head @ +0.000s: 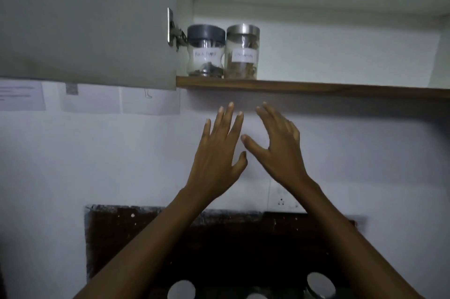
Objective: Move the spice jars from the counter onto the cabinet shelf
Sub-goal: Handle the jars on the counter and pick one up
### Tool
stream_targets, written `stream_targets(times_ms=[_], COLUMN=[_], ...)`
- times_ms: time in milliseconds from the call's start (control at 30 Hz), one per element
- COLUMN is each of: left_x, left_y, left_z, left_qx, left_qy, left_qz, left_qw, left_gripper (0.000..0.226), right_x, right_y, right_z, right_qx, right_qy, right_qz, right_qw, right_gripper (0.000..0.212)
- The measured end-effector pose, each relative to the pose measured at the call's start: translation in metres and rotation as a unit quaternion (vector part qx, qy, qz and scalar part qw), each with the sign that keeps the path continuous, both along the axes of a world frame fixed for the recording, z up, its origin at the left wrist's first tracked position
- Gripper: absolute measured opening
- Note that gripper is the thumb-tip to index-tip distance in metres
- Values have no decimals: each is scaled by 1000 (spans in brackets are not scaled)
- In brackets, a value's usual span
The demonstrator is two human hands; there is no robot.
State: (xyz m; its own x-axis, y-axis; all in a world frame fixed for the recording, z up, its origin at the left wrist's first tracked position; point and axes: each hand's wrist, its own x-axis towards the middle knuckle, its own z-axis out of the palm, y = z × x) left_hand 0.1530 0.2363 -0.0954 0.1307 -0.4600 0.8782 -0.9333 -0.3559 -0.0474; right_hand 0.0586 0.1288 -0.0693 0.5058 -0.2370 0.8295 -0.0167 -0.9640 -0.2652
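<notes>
The wooden shelf (316, 88) bears a grey-lidded jar (205, 53) beside a steel-lidded jar (242, 53).

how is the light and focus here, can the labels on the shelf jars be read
Head view: dim overall, brightest just above the shelf; the counter is almost black, its jar lids pale blurs; labels soft, the dark-lidded jar seems to say black pepper, the steel-lidded jar unreadable.

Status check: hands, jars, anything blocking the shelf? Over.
Left hand and right hand open, empty, below the shelf. Grey-lidded jar and steel-lidded jar on shelf, left end. At least two counter jars below. Shelf's right side free.
</notes>
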Motion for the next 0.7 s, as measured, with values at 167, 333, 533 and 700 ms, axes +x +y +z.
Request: stream_targets(times_ms=[167,333,533,700], left_x=[-25,-48,-66,-89], left_y=[9,28,52,80], left_z=[-69,-139,-248,-316], left_qx=[31,83,151,225], left_qy=[77,191,364,483], left_qz=[-38,-75,-103,-70], left_qw=[996,975,913,843], left_gripper=[67,66,67,62], right_x=[-25,-50,-73,-91], right_y=[11,18,37,61], right_z=[-72,-157,-257,-327], right_qx=[50,127,208,255], right_qy=[84,162,288,383], right_qz=[23,31,30,82], right_qw=[995,978,934,884], right_gripper=[66,62,70,62])
